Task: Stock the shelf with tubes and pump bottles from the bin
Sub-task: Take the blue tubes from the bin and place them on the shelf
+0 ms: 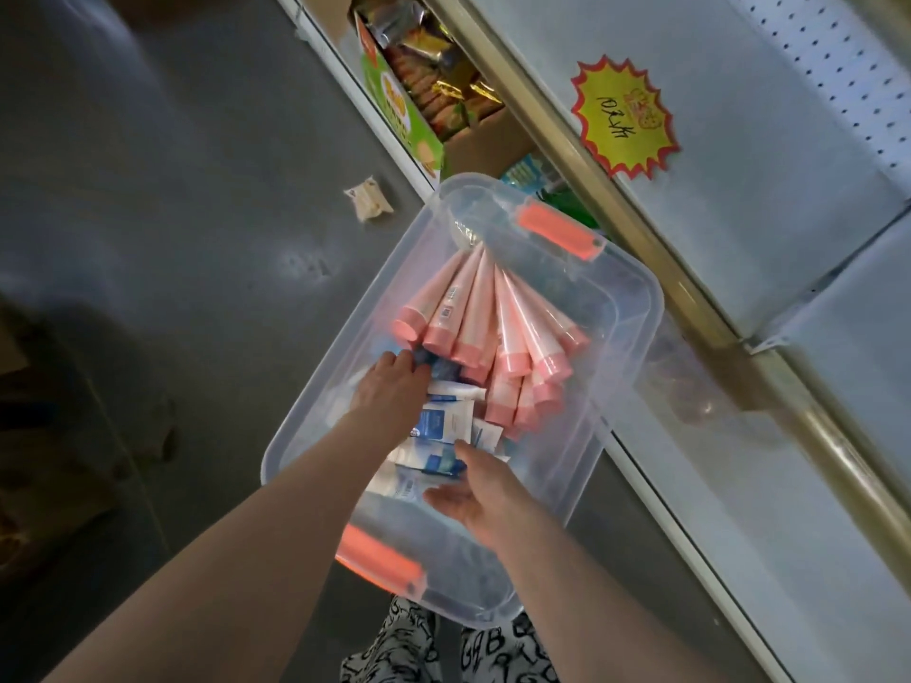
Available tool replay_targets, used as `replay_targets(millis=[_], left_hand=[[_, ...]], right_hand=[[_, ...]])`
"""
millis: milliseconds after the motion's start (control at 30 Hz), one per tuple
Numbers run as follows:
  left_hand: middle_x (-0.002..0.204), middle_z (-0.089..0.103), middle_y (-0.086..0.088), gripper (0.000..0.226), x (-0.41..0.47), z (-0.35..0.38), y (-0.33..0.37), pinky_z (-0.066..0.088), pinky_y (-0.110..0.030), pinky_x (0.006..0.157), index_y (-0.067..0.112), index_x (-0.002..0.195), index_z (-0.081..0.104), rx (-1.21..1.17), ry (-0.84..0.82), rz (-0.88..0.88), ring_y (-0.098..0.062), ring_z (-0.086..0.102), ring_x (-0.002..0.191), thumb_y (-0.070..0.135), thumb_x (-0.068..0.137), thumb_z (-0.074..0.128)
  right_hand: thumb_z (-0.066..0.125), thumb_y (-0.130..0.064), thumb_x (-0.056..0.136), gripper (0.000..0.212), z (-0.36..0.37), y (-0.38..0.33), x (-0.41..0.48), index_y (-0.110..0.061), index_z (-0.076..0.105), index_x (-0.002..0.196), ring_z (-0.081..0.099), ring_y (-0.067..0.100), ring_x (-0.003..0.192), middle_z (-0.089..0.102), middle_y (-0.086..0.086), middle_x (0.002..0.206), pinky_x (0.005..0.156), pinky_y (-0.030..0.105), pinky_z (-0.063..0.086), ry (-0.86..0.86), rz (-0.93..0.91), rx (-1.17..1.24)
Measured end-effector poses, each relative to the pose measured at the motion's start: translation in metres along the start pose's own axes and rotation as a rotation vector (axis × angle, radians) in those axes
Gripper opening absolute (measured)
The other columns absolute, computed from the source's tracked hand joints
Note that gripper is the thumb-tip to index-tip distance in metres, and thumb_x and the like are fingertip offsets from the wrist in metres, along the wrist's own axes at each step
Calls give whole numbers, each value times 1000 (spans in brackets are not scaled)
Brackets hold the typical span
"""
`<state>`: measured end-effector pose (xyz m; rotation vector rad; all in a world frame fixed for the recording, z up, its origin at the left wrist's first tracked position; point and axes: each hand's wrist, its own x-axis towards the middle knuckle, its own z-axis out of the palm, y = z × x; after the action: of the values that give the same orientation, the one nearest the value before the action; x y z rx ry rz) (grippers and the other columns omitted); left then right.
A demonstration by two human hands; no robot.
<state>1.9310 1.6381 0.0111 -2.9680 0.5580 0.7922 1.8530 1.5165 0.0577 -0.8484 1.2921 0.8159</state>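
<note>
A clear plastic bin (636, 308) with orange handle clips sits on the floor below me. Several pink tubes (473, 313) with pink caps lie fanned out in its far half. White-and-blue tubes and bottles (443, 421) are piled in the near half. My left hand (394, 386) reaches into the bin, its fingers curled down onto a dark blue item beside the pink caps; whether it grips that item I cannot tell. My right hand (473, 490) hovers just above the white-and-blue pile, fingers relaxed, holding nothing.
A white metal shelf (739, 140) with a gold front rail (557, 140) runs along the right, carrying a yellow starburst price tag (623, 118). A carton of snack packets (429, 86) stands on the lower shelf. A small wrapper (368, 198) lies on the grey floor.
</note>
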Motion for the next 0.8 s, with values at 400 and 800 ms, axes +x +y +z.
replay_targets(millis=[400,800], left_hand=[[111,62,-9,41,-11,-12,1,49,-38,84,21,118,47,-276,-292,-100,-27,61,97,54,98,33],[127,55,-7,53,-19,-22,-6,46,-37,91,26,141,33,-502,-315,-101,-24,56,107,55,97,35]], right_hand=[[54,3,88,31,21,7,22,-6,60,116,58,27,102,60,18,111,87,34,51,7,-75,411],[58,3,91,23,11,10,13,-7,58,111,64,27,94,66,16,105,81,37,55,-121,-184,491]])
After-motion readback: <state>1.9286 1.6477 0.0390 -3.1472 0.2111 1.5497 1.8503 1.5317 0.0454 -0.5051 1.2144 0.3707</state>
